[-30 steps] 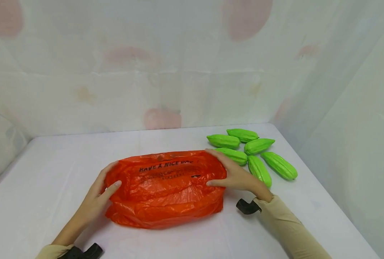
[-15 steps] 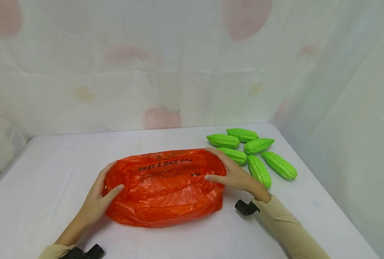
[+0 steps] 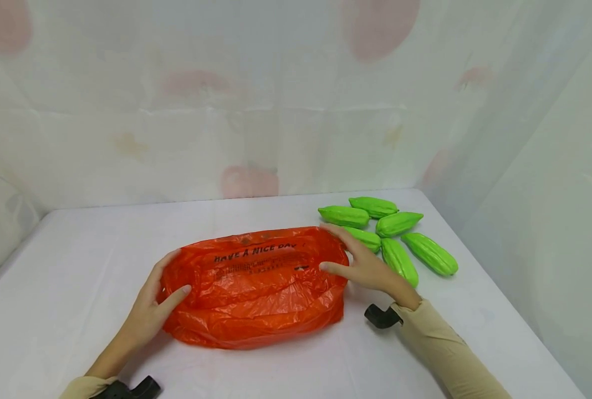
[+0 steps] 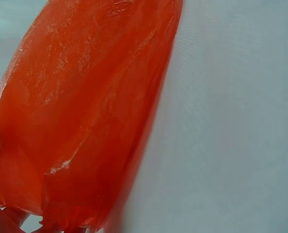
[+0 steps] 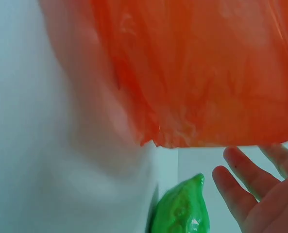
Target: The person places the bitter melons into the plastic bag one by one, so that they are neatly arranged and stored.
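Note:
A red plastic bag (image 3: 256,293) lies on the white table with its mouth spread wide, the words "HAVE A NICE DAY" printed on its inner back side. My left hand (image 3: 148,305) holds its left side, thumb inside the mouth and fingers outside, partly hidden by the plastic. At the right side is my right hand (image 3: 363,266), its thumb stretched over the opening and its fingers along the outer back corner. The right wrist view shows these fingers (image 5: 241,187) fairly straight beside the bag's edge. In the left wrist view, red plastic (image 4: 85,107) hides most of the left fingers.
Several bright green, ribbed, elongated fruits or vegetables (image 3: 398,260) lie at the back right, just beyond the right hand. White cloth with faded pink patches (image 3: 250,182) hangs behind the table (image 3: 101,249). Black wrist mounts (image 3: 382,316) sit near both cuffs.
The left thumb has shifted slightly further over the bag. My right hand has edged slightly up and to the right over the last half second. The green pieces stay put.

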### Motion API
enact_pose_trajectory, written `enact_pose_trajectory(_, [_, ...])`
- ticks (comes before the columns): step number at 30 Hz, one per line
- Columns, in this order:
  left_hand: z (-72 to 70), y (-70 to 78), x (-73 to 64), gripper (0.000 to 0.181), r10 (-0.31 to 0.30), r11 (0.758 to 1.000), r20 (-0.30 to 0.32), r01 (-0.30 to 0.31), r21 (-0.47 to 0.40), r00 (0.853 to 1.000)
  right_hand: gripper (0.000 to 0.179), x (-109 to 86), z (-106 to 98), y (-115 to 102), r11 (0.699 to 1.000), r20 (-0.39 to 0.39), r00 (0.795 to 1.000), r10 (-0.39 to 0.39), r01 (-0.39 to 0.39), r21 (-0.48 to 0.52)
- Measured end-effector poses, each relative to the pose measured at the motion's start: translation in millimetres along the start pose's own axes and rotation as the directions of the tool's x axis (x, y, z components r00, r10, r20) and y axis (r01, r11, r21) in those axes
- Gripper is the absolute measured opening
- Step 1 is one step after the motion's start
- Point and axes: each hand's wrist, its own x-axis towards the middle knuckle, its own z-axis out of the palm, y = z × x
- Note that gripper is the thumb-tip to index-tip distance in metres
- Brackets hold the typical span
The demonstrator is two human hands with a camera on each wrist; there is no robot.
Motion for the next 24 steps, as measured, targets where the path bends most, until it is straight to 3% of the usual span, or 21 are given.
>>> enact_pose_trajectory(9, [1.1,-0.2,0.0,0.070,-0.001,1.000,0.000,0.001,-0.008,1.000,0.060,0.7,-15.6,10.5,0.998,-0.041,0.998,-0.049,0.051,0.031])
enact_pose_trajectory(14, [1.1,-0.3,0.3,0.070,-0.009,1.000,-0.002,0.009,-0.008,1.000,0.053,0.8,-22.5,21.0,0.999,-0.086,0.996,-0.028,0.032,0.042])
enact_pose_trajectory(24, [1.3,-1.2,-0.1,0.070,0.001,1.000,-0.010,-0.001,-0.024,1.000,0.054,0.0,-27.3,31.4,0.997,-0.154,0.988,-0.005,-0.006,-0.076])
